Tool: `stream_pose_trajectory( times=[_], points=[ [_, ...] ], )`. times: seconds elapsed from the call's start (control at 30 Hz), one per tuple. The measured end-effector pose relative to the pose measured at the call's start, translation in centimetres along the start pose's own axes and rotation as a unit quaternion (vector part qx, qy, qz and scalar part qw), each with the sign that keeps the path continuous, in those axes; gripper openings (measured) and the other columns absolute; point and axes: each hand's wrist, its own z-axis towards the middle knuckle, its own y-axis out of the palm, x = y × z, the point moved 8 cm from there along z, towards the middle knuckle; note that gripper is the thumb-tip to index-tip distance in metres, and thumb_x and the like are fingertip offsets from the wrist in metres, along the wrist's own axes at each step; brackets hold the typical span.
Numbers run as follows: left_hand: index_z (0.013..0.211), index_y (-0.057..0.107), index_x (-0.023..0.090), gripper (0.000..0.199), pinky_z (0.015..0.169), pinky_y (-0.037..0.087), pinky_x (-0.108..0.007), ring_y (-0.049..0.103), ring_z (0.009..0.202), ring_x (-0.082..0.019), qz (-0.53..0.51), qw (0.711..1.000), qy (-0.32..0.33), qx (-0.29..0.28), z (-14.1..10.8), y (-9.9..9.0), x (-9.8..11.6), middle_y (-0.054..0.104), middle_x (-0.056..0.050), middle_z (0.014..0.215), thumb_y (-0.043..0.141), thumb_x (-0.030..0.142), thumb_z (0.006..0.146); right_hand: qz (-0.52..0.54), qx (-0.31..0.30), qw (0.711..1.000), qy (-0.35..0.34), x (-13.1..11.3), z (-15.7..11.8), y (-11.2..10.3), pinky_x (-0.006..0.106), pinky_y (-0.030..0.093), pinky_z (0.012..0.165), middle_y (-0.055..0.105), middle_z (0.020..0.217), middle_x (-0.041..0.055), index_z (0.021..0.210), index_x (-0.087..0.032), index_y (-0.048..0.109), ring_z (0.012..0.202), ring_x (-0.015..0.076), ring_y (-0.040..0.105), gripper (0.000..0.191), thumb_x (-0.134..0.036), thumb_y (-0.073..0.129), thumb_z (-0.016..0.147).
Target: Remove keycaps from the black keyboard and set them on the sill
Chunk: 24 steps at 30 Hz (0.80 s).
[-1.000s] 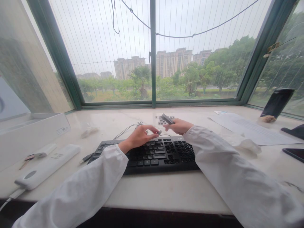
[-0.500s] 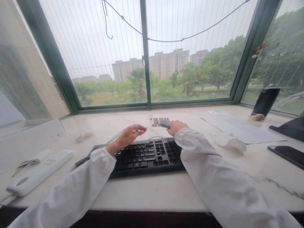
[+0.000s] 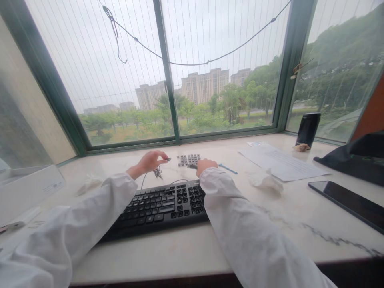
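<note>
Above the back edge of a black keyboard, my left hand pinches a small dark keycap between thumb and fingers. My right hand is closed around a dark, slim tool, whose tip points left over loose keycaps laid in rows on the table. Several sockets at the keyboard's right side show no caps. A tangled black cable lies below my left hand.
A blue stick lies right of my right hand. Farther right are paper sheets, crumpled tissue, a phone and a dark cylinder. A white box stands at the left.
The view has turned right, so things sit farther left. My left hand has moved away from the keyboard toward the table behind it. The blue stick has come into sight.
</note>
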Motion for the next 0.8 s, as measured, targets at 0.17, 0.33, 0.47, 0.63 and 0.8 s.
stream_pose_trajectory(
  times=[0.17,0.33,0.47,0.63,0.8],
  points=[
    [0.096,0.069,0.026,0.024,0.085,0.043,-0.028,0.062,0.091,-0.020,0.039,0.994,-0.086,-0.063,5.8,3.9,-3.3,0.072,0.001,0.094,0.067,0.039,0.075,-0.021,-0.018,0.999,0.025,0.5,0.0,0.3,0.037,0.048,0.080,0.065,0.103,0.0176,0.101,-0.015,0.066,0.098,0.0270,0.062,0.026,-0.024,0.063,0.077],
    [0.101,0.063,0.025,0.036,0.081,0.045,-0.029,0.062,0.094,-0.022,0.040,0.987,-0.140,-0.069,9.0,7.1,-6.1,0.072,-0.001,0.094,0.072,0.040,0.069,-0.022,-0.020,0.999,0.025,0.5,0.0,0.4,0.037,0.048,0.081,0.064,0.107,0.0170,0.103,-0.015,0.066,0.099,0.0265,0.062,0.027,-0.019,0.062,0.076],
    [0.101,0.061,0.023,0.039,0.073,0.047,-0.026,0.066,0.084,-0.019,0.032,0.982,-0.172,-0.076,10.0,8.9,-7.8,0.072,-0.001,0.095,0.074,0.039,0.067,-0.021,-0.015,0.999,0.025,0.4,-0.1,0.3,0.036,0.047,0.081,0.064,0.109,0.0174,0.105,-0.016,0.065,0.102,0.0265,0.061,0.029,-0.021,0.061,0.077],
    [0.101,0.061,0.023,0.043,0.068,0.046,-0.024,0.066,0.084,-0.017,0.024,0.978,-0.192,-0.075,10.1,10.5,-9.3,0.072,0.000,0.094,0.077,0.039,0.064,-0.014,0.001,1.000,0.013,-0.1,-0.1,0.0,0.035,0.047,0.081,0.064,0.108,0.0176,0.105,-0.016,0.065,0.101,0.0260,0.061,0.029,-0.023,0.059,0.078],
    [0.101,0.062,0.024,0.048,0.068,0.046,-0.024,0.066,0.088,-0.018,0.015,0.977,-0.198,-0.072,10.2,11.2,-10.2,0.073,0.001,0.092,0.079,0.042,0.060,-0.007,-0.007,1.000,0.016,-0.2,-0.1,0.3,0.036,0.047,0.082,0.064,0.109,0.0161,0.106,-0.017,0.065,0.102,0.0256,0.061,0.030,-0.021,0.060,0.077]
  ],
)
